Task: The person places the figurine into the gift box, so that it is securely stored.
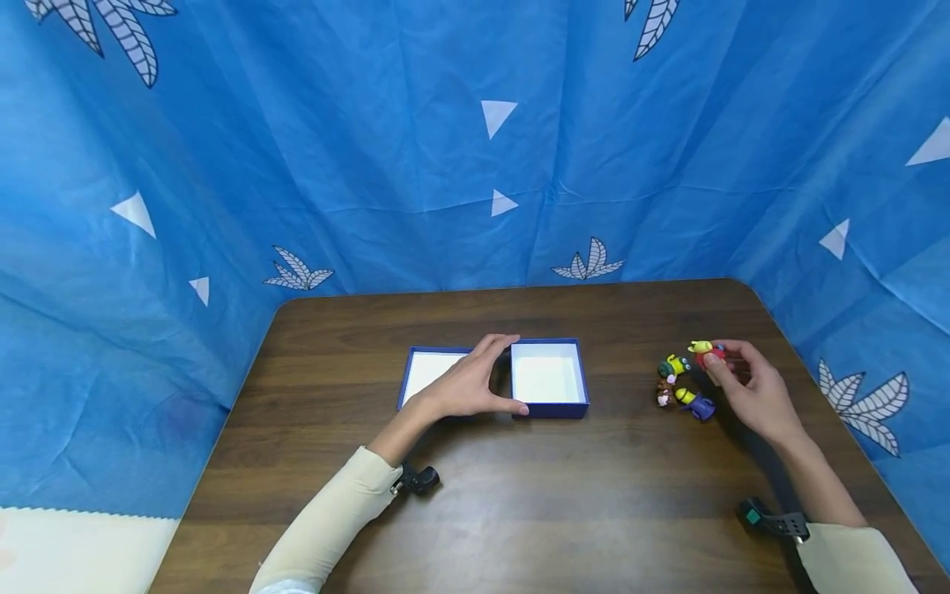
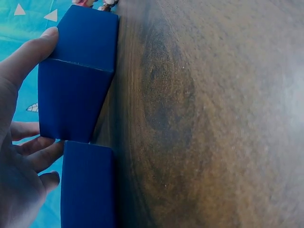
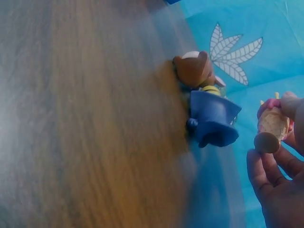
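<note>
My left hand (image 1: 471, 384) grips the left side of an open blue box (image 1: 549, 410) with a white inside, thumb at its front corner and fingers at the back. Left of it, partly behind this hand, lies a shallower blue box part (image 1: 430, 371), also white inside. On the right, my right hand (image 1: 760, 396) pinches a small red and yellow toy figurine (image 1: 702, 350); its round brown base (image 3: 267, 142) shows in the right wrist view. Close by are a purple-blue figurine (image 1: 699, 406), a green and yellow figurine (image 1: 674, 366) and a brown figurine (image 1: 664, 394).
Everything stands on a dark wooden table (image 1: 475, 511). A blue patterned cloth (image 1: 416, 148) hangs behind the table and along its sides. Each wrist wears a small black camera, such as the left wrist camera (image 1: 420, 480).
</note>
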`<state>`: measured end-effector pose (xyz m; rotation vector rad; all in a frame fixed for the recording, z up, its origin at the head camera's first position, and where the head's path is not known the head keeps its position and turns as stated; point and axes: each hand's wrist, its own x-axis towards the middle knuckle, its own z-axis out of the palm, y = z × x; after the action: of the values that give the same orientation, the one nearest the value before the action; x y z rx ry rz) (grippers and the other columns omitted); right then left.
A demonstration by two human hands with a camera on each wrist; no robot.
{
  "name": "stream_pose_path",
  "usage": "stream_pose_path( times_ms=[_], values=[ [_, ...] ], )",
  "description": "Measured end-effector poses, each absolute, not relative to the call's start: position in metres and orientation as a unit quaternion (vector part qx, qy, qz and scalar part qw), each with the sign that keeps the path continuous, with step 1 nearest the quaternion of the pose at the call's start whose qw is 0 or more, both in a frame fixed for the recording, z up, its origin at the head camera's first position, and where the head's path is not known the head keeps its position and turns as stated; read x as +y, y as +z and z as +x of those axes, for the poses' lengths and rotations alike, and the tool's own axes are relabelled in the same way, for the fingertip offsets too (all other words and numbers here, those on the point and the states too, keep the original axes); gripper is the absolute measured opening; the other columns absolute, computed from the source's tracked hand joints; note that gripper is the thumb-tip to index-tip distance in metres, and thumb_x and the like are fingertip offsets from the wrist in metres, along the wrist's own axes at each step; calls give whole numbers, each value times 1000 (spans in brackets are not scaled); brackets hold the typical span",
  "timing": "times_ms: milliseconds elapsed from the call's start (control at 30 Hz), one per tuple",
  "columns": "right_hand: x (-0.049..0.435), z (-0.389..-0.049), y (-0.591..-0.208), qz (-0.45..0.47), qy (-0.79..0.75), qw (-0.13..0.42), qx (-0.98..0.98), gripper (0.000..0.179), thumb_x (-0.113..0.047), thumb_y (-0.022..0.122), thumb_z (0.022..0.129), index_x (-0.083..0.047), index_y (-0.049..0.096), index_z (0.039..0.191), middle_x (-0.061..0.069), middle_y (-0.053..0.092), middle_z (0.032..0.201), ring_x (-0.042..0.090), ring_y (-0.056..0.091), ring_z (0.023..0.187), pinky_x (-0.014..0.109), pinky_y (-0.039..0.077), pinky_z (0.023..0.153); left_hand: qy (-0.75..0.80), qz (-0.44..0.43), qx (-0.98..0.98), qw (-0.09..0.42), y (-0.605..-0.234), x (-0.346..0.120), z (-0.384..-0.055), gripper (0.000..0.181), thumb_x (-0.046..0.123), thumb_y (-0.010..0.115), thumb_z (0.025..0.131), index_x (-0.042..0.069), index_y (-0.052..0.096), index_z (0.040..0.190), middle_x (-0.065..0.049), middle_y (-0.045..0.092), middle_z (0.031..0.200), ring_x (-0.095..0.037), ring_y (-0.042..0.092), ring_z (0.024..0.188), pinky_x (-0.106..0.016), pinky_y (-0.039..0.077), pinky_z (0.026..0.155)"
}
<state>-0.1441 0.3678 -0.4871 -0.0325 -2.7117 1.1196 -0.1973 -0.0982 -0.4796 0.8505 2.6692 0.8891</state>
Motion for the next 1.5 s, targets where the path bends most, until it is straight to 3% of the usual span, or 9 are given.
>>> stream_pose_path(
  times_ms=[267, 367, 500, 767, 1067, 1300, 1500],
  values=[
    [366, -146, -486, 1, 389, 107, -915, 45, -32, 57, 113, 2, 57, 143, 30, 65, 126, -20, 45, 93, 3, 40, 74, 300, 288, 904, 100, -480, -98, -197, 122, 75, 84, 77, 25, 25, 172, -1, 33, 172, -31, 54, 147, -57, 53, 116],
    [364, -146, -486, 10, 400, 113, -909, 42, -29, 58, 112, 1, 58, 142, 4, 71, 112, -21, 51, 91, 5, 43, 71, 299, 287, 904, 101, -480, -98, -197, 122, 75, 84, 77, 25, 25, 172, -1, 33, 172, -31, 54, 147, -57, 52, 116],
    [361, -147, -485, 22, 415, 115, -902, 41, -26, 59, 112, 0, 57, 143, -24, 62, 101, -18, 60, 87, 14, 47, 64, 297, 287, 905, 101, -479, -98, -196, 122, 75, 84, 78, 25, 25, 172, -2, 33, 172, -32, 53, 148, -57, 52, 116],
    [353, -148, -486, 27, 440, 109, -891, 40, -25, 63, 110, -3, 57, 143, -21, 67, 96, -3, 65, 78, 30, 38, 49, 295, 287, 905, 102, -480, -98, -194, 122, 76, 83, 78, 28, 22, 172, -3, 32, 173, -29, 49, 152, -56, 50, 119],
    [340, -144, -484, 33, 468, 96, -878, 40, -26, 68, 108, -7, 59, 142, -26, 60, 116, -8, 66, 86, 16, 56, 67, 293, 286, 907, 99, -478, -98, -195, 123, 76, 83, 78, 26, 23, 172, -4, 33, 172, -31, 51, 151, -57, 50, 118],
    [335, -147, -485, 34, 484, 76, -871, 39, -24, 66, 109, -8, 57, 144, -22, 60, 119, -6, 71, 87, 22, 58, 65, 294, 287, 906, 102, -478, -98, -195, 124, 77, 83, 77, 25, 23, 172, -3, 32, 172, -29, 49, 152, -56, 50, 119],
    [333, -150, -485, 55, 501, 69, -861, 39, -21, 65, 109, -1, 54, 141, -24, 56, 127, -12, 70, 94, 20, 59, 69, 294, 287, 906, 103, -478, -98, -195, 124, 78, 82, 77, 26, 22, 172, -3, 31, 173, -30, 49, 153, -57, 49, 120]
  ],
)
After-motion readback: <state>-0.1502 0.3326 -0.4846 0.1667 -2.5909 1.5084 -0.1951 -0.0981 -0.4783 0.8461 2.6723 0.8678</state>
